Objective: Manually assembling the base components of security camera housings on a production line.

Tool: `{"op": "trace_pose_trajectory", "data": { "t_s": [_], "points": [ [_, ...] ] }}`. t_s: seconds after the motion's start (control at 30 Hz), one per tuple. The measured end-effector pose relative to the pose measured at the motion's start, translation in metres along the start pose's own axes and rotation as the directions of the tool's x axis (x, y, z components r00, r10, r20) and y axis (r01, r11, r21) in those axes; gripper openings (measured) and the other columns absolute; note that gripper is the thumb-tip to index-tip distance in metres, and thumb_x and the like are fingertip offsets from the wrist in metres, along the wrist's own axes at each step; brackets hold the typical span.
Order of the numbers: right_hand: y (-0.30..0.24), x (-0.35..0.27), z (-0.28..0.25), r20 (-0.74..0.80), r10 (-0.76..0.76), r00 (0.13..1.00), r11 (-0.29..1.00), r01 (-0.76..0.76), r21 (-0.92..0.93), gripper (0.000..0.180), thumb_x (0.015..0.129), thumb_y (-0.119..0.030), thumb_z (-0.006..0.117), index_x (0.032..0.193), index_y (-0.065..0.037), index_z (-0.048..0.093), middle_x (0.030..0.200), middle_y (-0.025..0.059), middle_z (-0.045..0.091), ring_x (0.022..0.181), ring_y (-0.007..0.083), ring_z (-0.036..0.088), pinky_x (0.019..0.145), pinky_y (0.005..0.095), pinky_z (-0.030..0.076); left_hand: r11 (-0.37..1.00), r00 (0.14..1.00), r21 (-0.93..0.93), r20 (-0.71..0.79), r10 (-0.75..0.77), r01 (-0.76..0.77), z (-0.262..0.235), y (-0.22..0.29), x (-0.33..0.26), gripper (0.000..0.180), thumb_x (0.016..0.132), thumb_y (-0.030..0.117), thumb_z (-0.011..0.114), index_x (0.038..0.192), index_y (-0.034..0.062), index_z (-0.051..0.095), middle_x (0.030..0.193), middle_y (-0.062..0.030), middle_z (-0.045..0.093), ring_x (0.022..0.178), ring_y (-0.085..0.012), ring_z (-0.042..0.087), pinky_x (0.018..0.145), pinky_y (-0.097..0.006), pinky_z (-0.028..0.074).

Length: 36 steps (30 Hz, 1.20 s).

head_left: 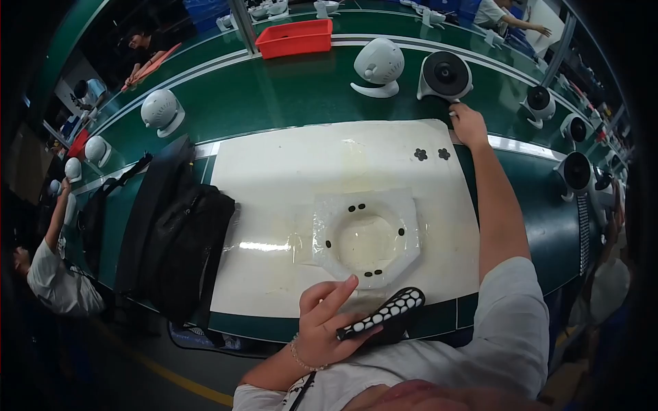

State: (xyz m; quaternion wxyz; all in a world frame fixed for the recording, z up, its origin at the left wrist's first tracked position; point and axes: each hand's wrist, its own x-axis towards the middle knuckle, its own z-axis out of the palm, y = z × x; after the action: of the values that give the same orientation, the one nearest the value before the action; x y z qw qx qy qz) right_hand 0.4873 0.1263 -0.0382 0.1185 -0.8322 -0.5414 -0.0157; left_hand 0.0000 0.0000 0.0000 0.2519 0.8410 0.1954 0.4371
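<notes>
Fingers of my left hand [329, 322] curl around a black strip dotted with white cells [384, 313], pinching its near end while the far end points toward two o'clock, just over the near edge of the white mat [274, 178]. My index finger stretches out toward the clear octagonal fixture [367, 236] lying on the mat at about twelve o'clock from that hand, close but not touching it. Small black pads sit around the fixture's round hollow.

My right hand [468, 123] is far out at one o'clock, arm fully stretched, its fingers bent together on the base of a round fan with a dark front grille [445, 75] standing on the green conveyor belt [288, 89]. Whether they actually clamp it I cannot tell. A white fan turned backward [378, 66] stands just at nine o'clock of that one. Two black flower-shaped pieces [432, 154] lie on the mat near my right wrist.

A black backpack [181, 243] lies at nine o'clock beside the mat, and a red bin [295, 38] sits at the belt's far side, around eleven o'clock.
</notes>
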Motion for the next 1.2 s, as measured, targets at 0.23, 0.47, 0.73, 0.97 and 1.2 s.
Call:
{"op": "trace_pose_trajectory", "data": {
  "t_s": [0.23,0.47,0.73,0.97,1.2],
  "points": [
    [-0.052,-0.008,-0.020,-0.288,0.008,0.957,0.997,-0.028,-0.066,0.028,0.078,-0.027,0.046,0.090,-0.009,0.064,0.092,0.0070,0.061,0.085,0.0248,0.057,0.081,0.0402,0.039,1.000,0.999,-0.010,0.052,-0.003,0.003,-0.001,-0.004,0.003,0.028,0.054,0.019,0.078,0.077,0.0103,0.064,0.119,-0.0101,0.052,0.093,-0.0243,0.049,0.078,-0.029,0.040],
    [-0.138,0.032,0.016,-0.253,-0.321,0.912,0.946,0.322,-0.041,0.035,0.087,-0.038,0.042,0.108,-0.012,0.056,0.113,0.0054,0.054,0.101,0.0245,0.052,0.084,0.0357,0.042,0.999,0.988,-0.026,0.146,0.049,-0.046,-0.004,-0.010,0.003,0.034,0.051,0.018,0.078,0.082,0.0131,0.064,0.121,-0.0113,0.049,0.094,-0.0265,0.048,0.077,-0.032,0.041],
    [-0.138,0.045,0.008,-0.463,-0.150,0.873,0.987,0.157,-0.022,0.028,0.077,-0.024,0.059,0.102,-0.011,0.057,0.095,0.0089,0.059,0.089,0.0264,0.057,0.075,0.0353,0.047,0.994,0.992,-0.108,0.125,0.022,-0.008,-0.003,-0.010,0.003,0.034,0.052,0.012,0.078,0.082,0.0107,0.062,0.118,-0.0117,0.052,0.091,-0.0259,0.050,0.075,-0.032,0.043],
    [-0.161,-0.083,-0.086,0.012,-0.011,1.000,-0.003,-0.012,1.000,0.022,0.085,-0.026,0.053,0.094,-0.006,0.056,0.070,-0.0017,0.054,0.052,0.0034,0.047,0.041,0.0192,0.032,0.979,0.992,-0.199,0.119,-0.028,0.051,-0.008,-0.009,0.006,0.031,0.056,0.007,0.077,0.074,0.0022,0.053,0.103,-0.0152,0.060,0.078,-0.0276,0.055,0.068,-0.034,0.045],
    [-0.204,-0.208,-0.103,0.096,-0.222,0.970,-0.193,-0.140,0.971,0.032,0.088,-0.020,0.050,0.107,0.005,0.044,0.076,0.0044,0.056,0.067,0.0071,0.054,0.062,0.0180,0.043,0.913,0.982,-0.362,0.081,-0.169,0.187,-0.006,-0.007,0.003,0.031,0.061,0.003,0.072,0.089,-0.0028,0.062,0.084,-0.0106,0.062,0.071,-0.0197,0.057,0.065,-0.026,0.043]
  ]
}}
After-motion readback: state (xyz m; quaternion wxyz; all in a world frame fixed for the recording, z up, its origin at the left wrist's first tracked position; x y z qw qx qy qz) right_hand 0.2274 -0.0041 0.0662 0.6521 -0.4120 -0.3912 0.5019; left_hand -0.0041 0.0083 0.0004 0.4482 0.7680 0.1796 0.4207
